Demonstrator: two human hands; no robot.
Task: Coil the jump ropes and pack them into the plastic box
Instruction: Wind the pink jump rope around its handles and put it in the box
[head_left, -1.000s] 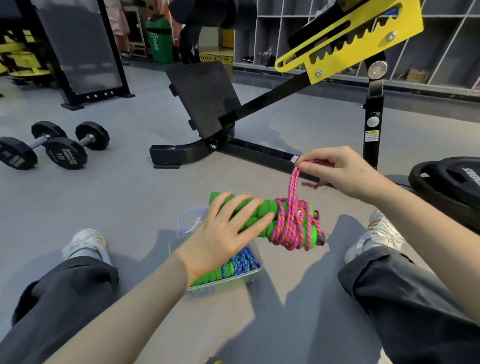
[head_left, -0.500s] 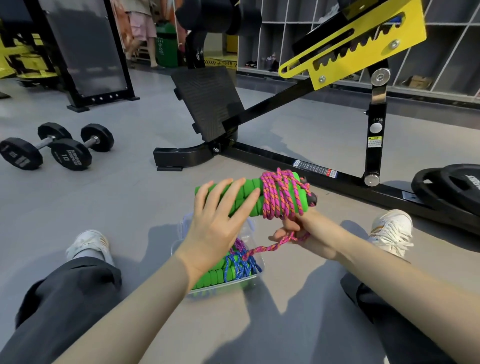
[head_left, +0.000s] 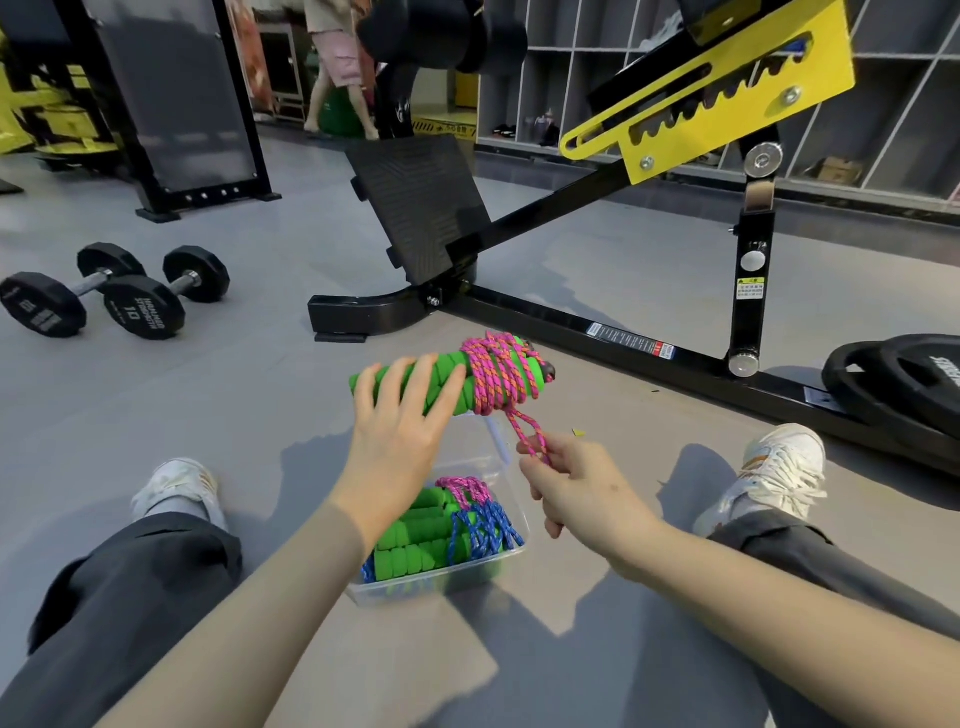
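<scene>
**Now: pink rope wound on green handles, held above the box**

Up off the floor, gripped in the left hand (head_left: 400, 436): a pair of green handles (head_left: 444, 371), fingers laid across the top, thumb hidden beneath. Wound tight round the handles' right end, the pink rope (head_left: 493, 379), its loose loop hanging down and pinched in the curled fingers of the right hand (head_left: 576, 488). Directly below, on the grey floor between the legs, the clear plastic box (head_left: 431, 584), already holding packed ropes (head_left: 467, 525) (green handles, blue cord, a little pink on top).

Legible: "10" on the nearer dumbbell (head_left: 144, 307), with curved wording beside it too small to trust. Also a warning sticker (head_left: 749, 289) on the black upright and a strip label (head_left: 631, 340) on the base rail, both unreadable. White lettering on the weight plates (head_left: 904, 379) cut off by the right edge. Left side of the box hidden behind the left wrist.
</scene>
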